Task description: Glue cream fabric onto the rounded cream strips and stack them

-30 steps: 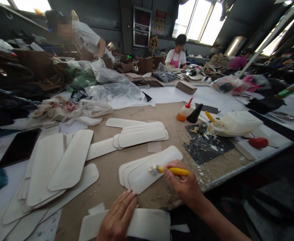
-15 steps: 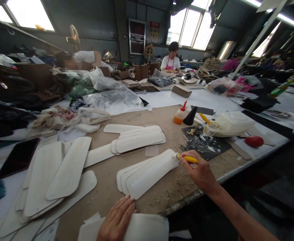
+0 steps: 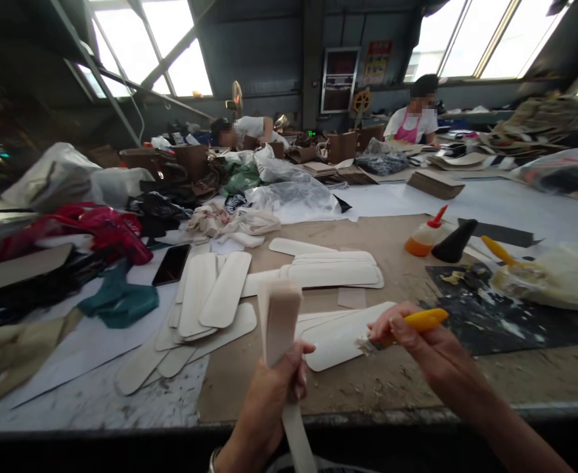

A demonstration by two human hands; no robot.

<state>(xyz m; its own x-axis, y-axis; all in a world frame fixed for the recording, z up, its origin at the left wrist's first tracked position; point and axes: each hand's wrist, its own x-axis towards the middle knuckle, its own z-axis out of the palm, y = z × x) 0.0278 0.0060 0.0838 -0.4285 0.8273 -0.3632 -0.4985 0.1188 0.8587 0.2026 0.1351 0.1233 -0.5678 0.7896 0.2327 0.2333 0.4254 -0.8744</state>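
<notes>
My left hand (image 3: 274, 394) is closed around a bundle of pale strips (image 3: 282, 322), raised upright above the table's front edge and blurred at the top. A yellow-handled brush (image 3: 424, 320) is gripped in my right hand (image 3: 417, 338), its glue-coated bristles pointing left, over or against the lower edge of the top panel. That panel belongs to a fan of white rounded panels (image 3: 335, 341) lying between my hands. Behind them rests a row of similar panels (image 3: 335, 270). More white panels (image 3: 198, 295) are piled to the left.
On the right, a glue-smeared black board (image 3: 506, 322) lies beside a plastic container (image 3: 559, 276) with another yellow handle (image 3: 496, 251). A red-tipped bottle (image 3: 424, 238) and a black cone (image 3: 455, 242) stand behind. A phone (image 3: 171, 264) lies left. Two people work across the table.
My left hand has risen from the pale pieces at the table edge and now holds a bundle upright. The brush has left the panel's far right corner. The view has swung left.
</notes>
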